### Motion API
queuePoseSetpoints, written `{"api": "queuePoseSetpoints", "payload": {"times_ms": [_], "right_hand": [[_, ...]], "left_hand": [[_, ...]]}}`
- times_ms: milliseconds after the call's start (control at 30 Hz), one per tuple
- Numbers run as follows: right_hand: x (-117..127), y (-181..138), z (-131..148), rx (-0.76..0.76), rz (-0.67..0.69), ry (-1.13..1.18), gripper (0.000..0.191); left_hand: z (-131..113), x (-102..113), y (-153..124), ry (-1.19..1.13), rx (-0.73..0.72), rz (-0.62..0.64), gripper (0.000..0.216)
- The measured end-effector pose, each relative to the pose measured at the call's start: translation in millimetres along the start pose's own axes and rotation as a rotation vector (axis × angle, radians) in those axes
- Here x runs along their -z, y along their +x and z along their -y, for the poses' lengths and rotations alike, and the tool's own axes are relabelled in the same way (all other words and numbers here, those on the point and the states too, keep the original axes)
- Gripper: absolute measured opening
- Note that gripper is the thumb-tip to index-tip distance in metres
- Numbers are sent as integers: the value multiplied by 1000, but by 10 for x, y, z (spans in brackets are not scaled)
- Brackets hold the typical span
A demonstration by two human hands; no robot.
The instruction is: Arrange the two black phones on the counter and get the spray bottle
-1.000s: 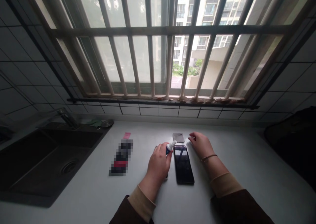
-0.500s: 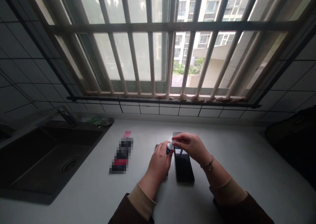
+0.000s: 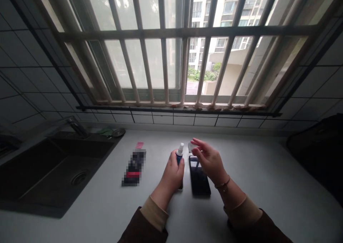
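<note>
My left hand [image 3: 173,171] is closed around a small blue spray bottle [image 3: 178,158], held upright. Its white pump nozzle [image 3: 180,148] shows above my fingers. To the right of the bottle, my right hand [image 3: 207,157] hovers over the top end of a black smartphone [image 3: 199,177]. Its thumb and fingers are apart, touching neither bottle nor phone. A pale grey piece [image 3: 190,147] shows by the fingertips, apparently on the counter behind them. Under my left hand, the edge of a dark flat object [image 3: 181,187] peeks out, mostly hidden.
A dark sink [image 3: 91,164] with a faucet [image 3: 77,127] lies at the left. Between sink and hands are a blurred dark packet [image 3: 134,168] and a small pink piece [image 3: 139,145] on the white counter [image 3: 107,207]. A black bag-like object [image 3: 318,150] stands right, below the barred window.
My right hand has come off the bottle's white top and moved slightly right, its fingers spreading. The bottle stands more upright in my left hand, its nozzle now in plain view.
</note>
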State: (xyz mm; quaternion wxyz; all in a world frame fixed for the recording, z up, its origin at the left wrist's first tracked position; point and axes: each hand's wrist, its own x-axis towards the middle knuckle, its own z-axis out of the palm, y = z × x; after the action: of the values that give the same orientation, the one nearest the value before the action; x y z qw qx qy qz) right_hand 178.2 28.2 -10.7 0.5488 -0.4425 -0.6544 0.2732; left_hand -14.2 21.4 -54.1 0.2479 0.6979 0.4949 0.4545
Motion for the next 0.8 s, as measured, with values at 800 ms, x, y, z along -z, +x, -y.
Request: {"api": "queuePoseSetpoints", "payload": {"times_ms": [800], "right_hand": [[298, -232, -630, -34, -89, -446, 34]], "left_hand": [[800, 238, 1271, 40, 176, 230, 23]]}}
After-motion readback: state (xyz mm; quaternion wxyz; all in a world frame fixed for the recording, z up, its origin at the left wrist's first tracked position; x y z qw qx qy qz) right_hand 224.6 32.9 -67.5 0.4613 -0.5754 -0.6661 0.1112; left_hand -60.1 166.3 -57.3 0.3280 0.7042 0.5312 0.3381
